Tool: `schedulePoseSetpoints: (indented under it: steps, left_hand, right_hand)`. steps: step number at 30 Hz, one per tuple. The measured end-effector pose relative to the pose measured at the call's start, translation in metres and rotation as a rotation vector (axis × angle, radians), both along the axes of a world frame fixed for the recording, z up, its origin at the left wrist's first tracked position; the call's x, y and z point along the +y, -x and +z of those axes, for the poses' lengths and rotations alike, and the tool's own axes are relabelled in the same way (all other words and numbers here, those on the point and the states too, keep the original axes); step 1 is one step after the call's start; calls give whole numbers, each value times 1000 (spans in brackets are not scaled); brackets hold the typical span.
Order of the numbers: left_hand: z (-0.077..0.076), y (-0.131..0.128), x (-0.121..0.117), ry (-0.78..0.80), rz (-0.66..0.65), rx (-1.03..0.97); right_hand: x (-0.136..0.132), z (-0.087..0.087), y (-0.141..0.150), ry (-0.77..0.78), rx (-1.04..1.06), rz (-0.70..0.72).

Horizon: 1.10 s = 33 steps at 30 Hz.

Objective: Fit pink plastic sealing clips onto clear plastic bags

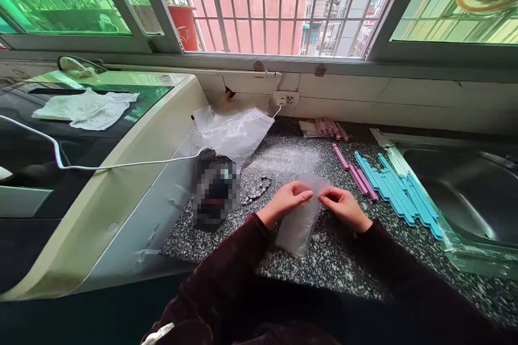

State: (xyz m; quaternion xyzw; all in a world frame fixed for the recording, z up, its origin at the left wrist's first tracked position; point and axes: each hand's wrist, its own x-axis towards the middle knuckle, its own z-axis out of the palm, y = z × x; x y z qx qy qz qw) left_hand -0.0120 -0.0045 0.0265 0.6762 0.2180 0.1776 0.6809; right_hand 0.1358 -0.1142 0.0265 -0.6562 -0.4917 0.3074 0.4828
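Small bag [293,229]: clear plastic, held over the counter [327,267], left of the sink [465,188].
Left hand [288,200]: thumb and fingers pinched on the bag, on the side away from the sink.
Right hand [342,206]: fingertips pinched on the bag's edge nearer the sink.
Bag's mouth: looks too see-through from here to say whether it's parted.
Blue sticks [390,194]: heaped along the sink's left side.
Pink sticks [356,175]: a few, farther left of the sink than the blue.
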Motion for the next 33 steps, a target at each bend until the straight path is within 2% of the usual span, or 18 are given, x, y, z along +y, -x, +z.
schedulePoseSetpoints:
  steps: [2, 6, 11, 14, 16, 18, 20, 23, 27, 33]
  left_hand:
    - [-4, -1, 1, -37, -66, 65]
    - [-9, -3, 0, -64, -3, 119]
    - [-4, -5, 2, 85, 70, 9]
    - [-4, -7, 4, 157, 128, 14]
    - [-5, -8, 4, 196, 152, 8]
    - [-5, -8, 4, 213, 152, -5]
    - [-5, -8, 4, 211, 148, -11]
    - [-3, -8, 5, 197, 160, -12]
    - [-4, -9, 6, 177, 177, 8]
    - [-5, -11, 9, 194, 181, 5]
  right_hand:
    - [0, 0, -3, -27, -30, -41]
    - [1, -1, -3, -59, -94, -69]
    - [4, -5, -5, -52, -149, -35]
    - [10, 1, -17, -17, -208, 0]
    - [18, 9, -32, 20, -301, -58]
    - [29, 17, -49, 105, -495, -218]
    - [40, 24, -66, 273, -727, -398]
    - [54, 27, -85, 441, -1008, -525]
    - [66, 22, -97, 490, -1179, -595]
    - [75, 18, -99, 676, -1155, -532]
